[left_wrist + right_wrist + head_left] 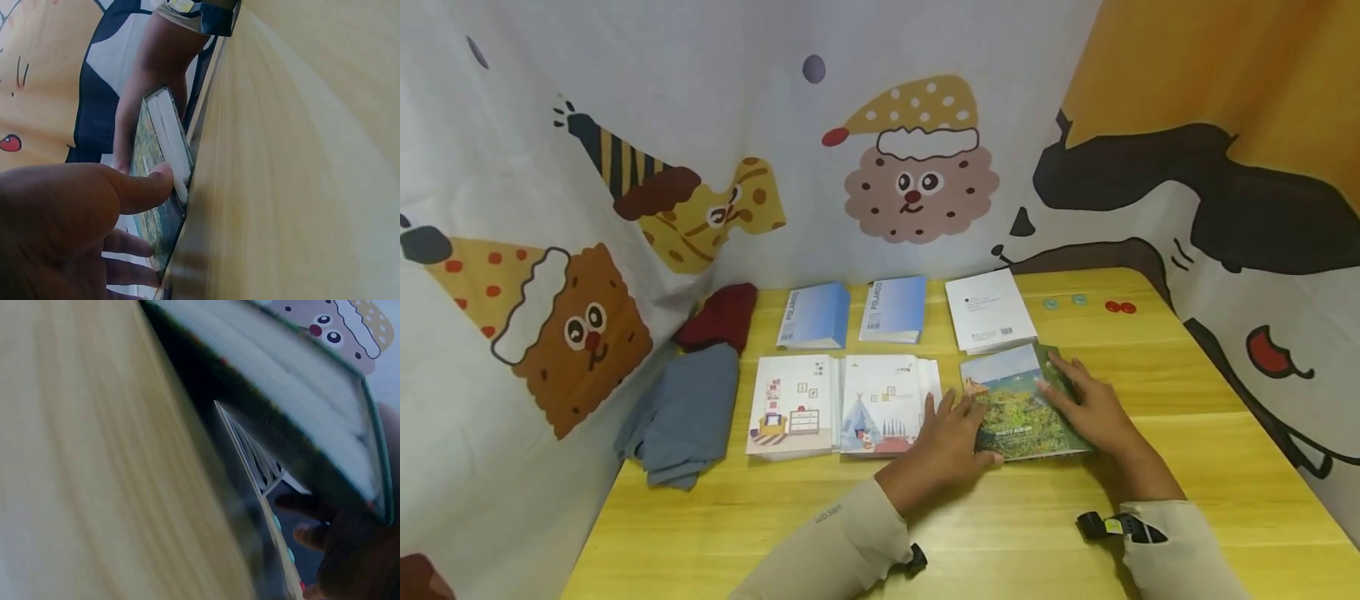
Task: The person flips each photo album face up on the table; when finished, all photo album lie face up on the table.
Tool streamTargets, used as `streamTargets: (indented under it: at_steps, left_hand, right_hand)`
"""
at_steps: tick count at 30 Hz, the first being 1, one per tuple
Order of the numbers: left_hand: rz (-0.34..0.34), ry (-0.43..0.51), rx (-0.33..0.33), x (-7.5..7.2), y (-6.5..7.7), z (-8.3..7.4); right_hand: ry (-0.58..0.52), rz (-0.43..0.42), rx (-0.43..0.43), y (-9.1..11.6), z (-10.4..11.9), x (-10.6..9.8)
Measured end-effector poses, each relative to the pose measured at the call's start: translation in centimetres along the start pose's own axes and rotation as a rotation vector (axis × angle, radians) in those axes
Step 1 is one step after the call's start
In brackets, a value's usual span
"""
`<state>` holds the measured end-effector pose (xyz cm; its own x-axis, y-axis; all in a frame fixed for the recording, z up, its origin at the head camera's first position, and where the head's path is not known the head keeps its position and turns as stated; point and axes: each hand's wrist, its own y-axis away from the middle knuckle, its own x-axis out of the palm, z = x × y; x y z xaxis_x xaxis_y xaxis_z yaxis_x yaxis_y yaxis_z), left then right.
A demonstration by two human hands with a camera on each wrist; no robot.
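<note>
A photo album (1018, 408) with a sea-and-meadow cover and a green spine lies between both hands at the table's right, its right side tilted up. My left hand (942, 437) holds its near left corner; in the left wrist view the thumb (147, 190) rests against the page edges and the fingers are at the cover's left side. My right hand (1093, 408) grips the spine side, thumb on the cover. In the right wrist view the album's raised underside and pages (300, 381) stand off the wood, with the right fingers (309, 536) below.
Left of the album lie two white illustrated albums (790, 400). Behind are two blue POLAROID albums (891, 308) and a white book (990, 308). Blue rings (1050, 304) and red rings (1120, 307) lie at the back right. Grey cloth (688, 417) and dark red cloth (718, 319) sit left.
</note>
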<state>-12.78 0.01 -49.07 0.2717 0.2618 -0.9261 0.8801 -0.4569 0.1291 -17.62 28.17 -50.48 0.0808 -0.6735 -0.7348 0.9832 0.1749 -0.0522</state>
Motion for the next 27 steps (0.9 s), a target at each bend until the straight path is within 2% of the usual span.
streamTargets:
  at_steps: [6, 9, 13, 17, 20, 24, 27]
  left_hand:
    - [0.018, 0.092, 0.029, 0.1, -0.2, 0.3]
    - [0.022, 0.129, 0.066, 0.3, -0.5, 0.5]
    - [0.011, 0.175, 0.12, 0.8, -0.9, 0.5]
    - [-0.003, 0.226, 0.167, 1.1, -1.3, 0.4]
    - [0.003, 0.273, 0.202, 1.3, -1.6, 0.1]
    - [0.008, 0.327, 0.247, 1.6, -2.1, -0.5]
    - [-0.022, 0.382, 0.281, 1.7, -2.5, -1.1]
  right_hand:
    - [-0.184, -0.062, -0.019, 0.7, 0.1, -1.0]
    - [-0.284, -0.118, -0.071, 1.0, 0.0, -1.3]
    - [-0.578, -0.142, -0.158, 1.1, 0.0, -1.6]
    - [-0.94, -0.106, -0.286, 1.1, -0.2, -1.6]
    - [-1.091, -0.049, -0.413, 1.0, -0.4, -1.5]
    - [-1.11, -0.006, -0.517, 0.9, -0.8, -1.3]
    - [-0.986, -0.031, -0.516, 0.8, -1.0, -1.0]
